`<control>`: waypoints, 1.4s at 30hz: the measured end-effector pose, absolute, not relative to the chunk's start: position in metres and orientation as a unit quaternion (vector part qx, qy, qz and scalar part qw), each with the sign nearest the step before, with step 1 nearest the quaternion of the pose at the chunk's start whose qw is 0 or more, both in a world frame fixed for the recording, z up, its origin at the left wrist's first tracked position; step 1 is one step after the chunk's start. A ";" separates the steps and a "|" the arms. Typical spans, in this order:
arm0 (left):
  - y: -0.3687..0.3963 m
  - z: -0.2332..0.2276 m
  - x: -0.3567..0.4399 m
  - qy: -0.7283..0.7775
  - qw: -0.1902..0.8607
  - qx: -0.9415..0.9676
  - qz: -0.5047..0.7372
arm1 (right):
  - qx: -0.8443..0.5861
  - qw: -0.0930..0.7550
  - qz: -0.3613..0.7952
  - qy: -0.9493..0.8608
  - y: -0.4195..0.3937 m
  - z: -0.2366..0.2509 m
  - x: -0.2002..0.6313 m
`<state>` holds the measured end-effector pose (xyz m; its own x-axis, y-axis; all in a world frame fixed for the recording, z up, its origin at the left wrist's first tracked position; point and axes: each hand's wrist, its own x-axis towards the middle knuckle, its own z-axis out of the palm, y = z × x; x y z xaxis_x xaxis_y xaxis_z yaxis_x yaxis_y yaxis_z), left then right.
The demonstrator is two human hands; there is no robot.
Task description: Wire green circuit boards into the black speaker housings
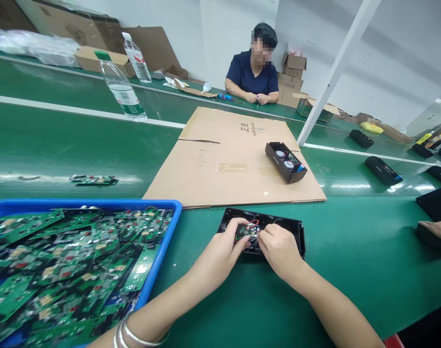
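On the green conveyor table (350, 270), near its front edge, a black plastic housing (296, 231) is lying open, and a small green circuit board (246, 231) with red wires is sitting partly in it, apparently not yet seated. The left hand (223, 246) is pinching the board's left end; the right hand (278, 249) is closing on its right end. Beside the left arm, the blue bin (165, 251) is holding many more boards.

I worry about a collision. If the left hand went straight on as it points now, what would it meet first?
Probably the right hand, which faces the left hand across the small green circuit board.
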<state>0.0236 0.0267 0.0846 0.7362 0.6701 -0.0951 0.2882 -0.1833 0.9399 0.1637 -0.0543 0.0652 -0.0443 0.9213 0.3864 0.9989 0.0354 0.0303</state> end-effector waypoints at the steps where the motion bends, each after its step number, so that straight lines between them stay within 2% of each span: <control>1: 0.026 0.085 0.024 0.319 0.550 0.753 0.169 | -0.678 0.130 -0.148 -0.708 -0.054 0.065 0.164; 5: 0.025 0.085 0.024 0.313 0.532 0.771 0.158 | -0.677 0.131 -0.149 -0.708 -0.055 0.065 0.165; 12: 0.019 0.081 0.024 0.290 0.403 0.854 0.156 | -0.602 0.143 -0.251 -0.744 -0.055 0.070 0.157; 16: 0.018 0.081 0.024 0.265 0.378 0.870 0.175 | -0.596 0.133 -0.251 -0.751 -0.056 0.069 0.157; 19: 0.019 0.083 0.023 0.254 0.374 0.874 0.177 | -0.643 0.141 -0.208 -0.723 -0.056 0.067 0.162; 25: 0.025 0.088 0.022 0.195 0.381 0.889 0.159 | -0.722 0.156 0.026 -0.673 -0.055 0.078 0.171; 28: 0.026 0.088 0.021 0.180 0.372 0.897 0.157 | -0.723 0.171 0.089 -0.663 -0.053 0.083 0.173; 35: 0.017 0.082 0.020 0.156 0.289 0.929 0.170 | -0.727 0.196 0.114 -0.648 -0.051 0.080 0.173; 42: 0.019 0.087 0.021 0.179 0.349 0.909 0.140 | -0.720 0.213 0.083 -0.656 -0.053 0.075 0.170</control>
<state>0.0211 0.0188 0.0873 0.8962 0.4241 0.1302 0.2280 -0.6921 0.6849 0.1703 -0.0529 0.0755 0.1268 0.9790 0.1595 0.9082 -0.0499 -0.4155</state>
